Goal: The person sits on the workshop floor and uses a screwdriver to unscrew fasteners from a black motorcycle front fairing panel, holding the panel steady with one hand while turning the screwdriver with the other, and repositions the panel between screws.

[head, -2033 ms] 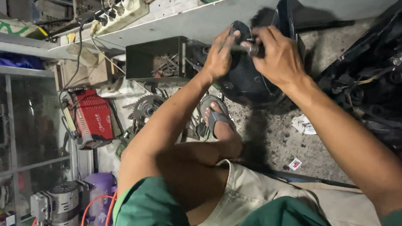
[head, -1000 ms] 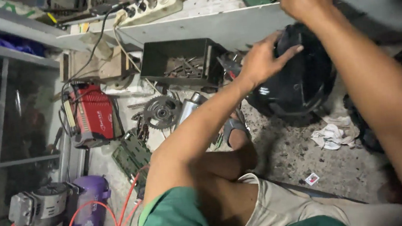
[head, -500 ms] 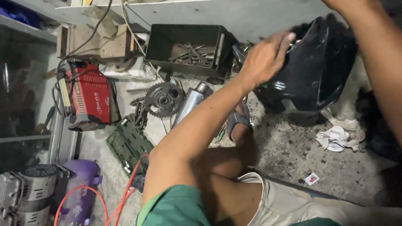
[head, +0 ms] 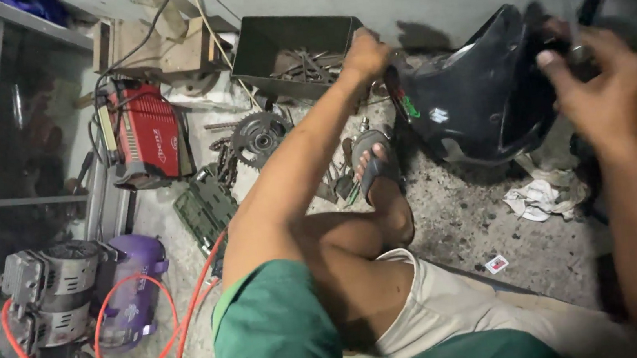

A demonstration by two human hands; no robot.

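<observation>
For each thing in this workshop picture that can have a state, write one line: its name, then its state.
left hand: reaching to the rim of the metal tray, fingers curled.
right hand: blurred, at the black plastic cover's edge; grip unclear.
black plastic cover: propped upright on the floor.
metal tray: open, holding loose metal parts.
orange hose: looped on the floor.
white rag: crumpled.
sprocket: lying flat.

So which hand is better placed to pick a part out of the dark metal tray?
Left, probably. The left hand sits at the rim of the dark metal tray, while the right hand is over by the black plastic cover, farther away.
</observation>
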